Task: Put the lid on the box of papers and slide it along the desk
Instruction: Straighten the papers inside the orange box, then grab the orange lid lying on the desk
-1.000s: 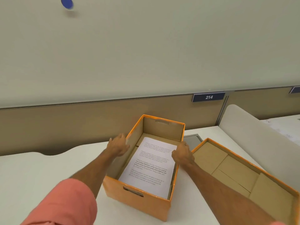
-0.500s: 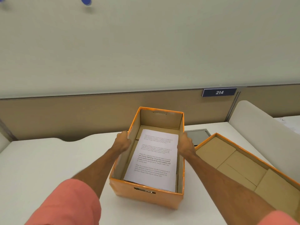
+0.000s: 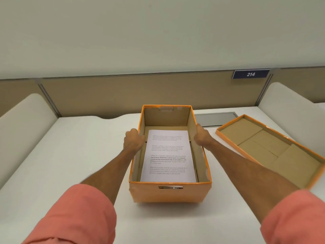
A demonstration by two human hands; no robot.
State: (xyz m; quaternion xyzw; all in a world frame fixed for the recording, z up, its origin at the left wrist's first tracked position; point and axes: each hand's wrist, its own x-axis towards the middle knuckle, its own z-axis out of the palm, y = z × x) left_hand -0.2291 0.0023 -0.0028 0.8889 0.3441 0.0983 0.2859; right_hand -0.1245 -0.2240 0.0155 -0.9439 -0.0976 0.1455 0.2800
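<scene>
An open orange cardboard box [image 3: 169,191] stands in the middle of the white desk, its short end toward me. A stack of printed white papers [image 3: 168,156] lies flat inside it. My left hand [image 3: 133,140] grips the box's left wall, fingers curled over the rim. My right hand [image 3: 201,137] grips the right wall the same way. The orange lid [image 3: 269,147] lies upside down on the desk to the right of the box, brown inside facing up, apart from both hands.
The white desk [image 3: 70,164] is bounded by rounded cream dividers at left [image 3: 22,124] and right [image 3: 292,106]. A tan partition runs along the back with a "214" sign [image 3: 250,74]. A grey cable hatch [image 3: 214,118] sits behind the box.
The box has turned from skewed to square with me and now sits centred in view. Both hands stayed on its side walls, and the lid has not moved on the desk.
</scene>
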